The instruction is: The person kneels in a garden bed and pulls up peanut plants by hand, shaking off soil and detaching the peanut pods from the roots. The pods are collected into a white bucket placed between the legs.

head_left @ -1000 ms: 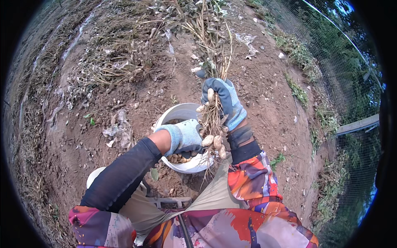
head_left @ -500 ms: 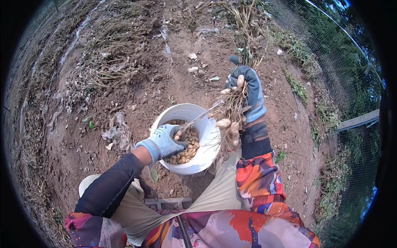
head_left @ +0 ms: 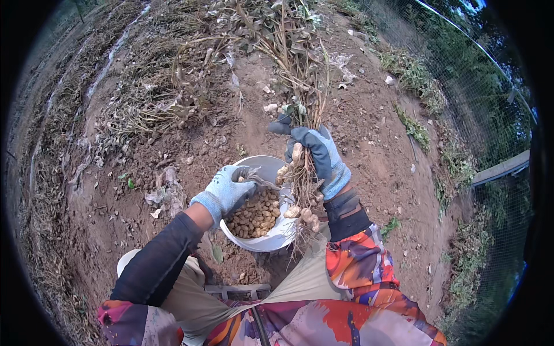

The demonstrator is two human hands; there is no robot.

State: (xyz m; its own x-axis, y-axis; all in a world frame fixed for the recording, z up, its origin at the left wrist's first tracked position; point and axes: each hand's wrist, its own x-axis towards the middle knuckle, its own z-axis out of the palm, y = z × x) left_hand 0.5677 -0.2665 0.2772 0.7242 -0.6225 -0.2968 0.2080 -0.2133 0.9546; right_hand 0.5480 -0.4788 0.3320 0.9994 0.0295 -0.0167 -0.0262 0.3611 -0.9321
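Observation:
My right hand (head_left: 322,158), in a blue and grey glove, is closed round the stems of a peanut plant (head_left: 297,75) just above its roots. Pods (head_left: 306,216) and thin roots dangle below that fist over the bucket's right rim. My left hand (head_left: 228,193), gloved alike, is closed at the upper left of the white bucket (head_left: 281,235). From its fingers a greyish strip (head_left: 262,180), which looks like torn plastic film, runs toward the plant's roots. Loose peanuts (head_left: 254,216) cover the bucket's inside bottom.
Dried peanut plants (head_left: 156,109) lie in heaps on the soil to the left. Crumpled film (head_left: 167,187) lies left of the bucket. A mesh fence (head_left: 461,86) runs along the right. Part of a low stool (head_left: 236,289) shows between my legs.
My right hand has moved left and nearer with the plant, bringing its roots to the bucket's rim. My left hand has shifted slightly up, and the strip hangs less stretched. The bucket appears slightly lower.

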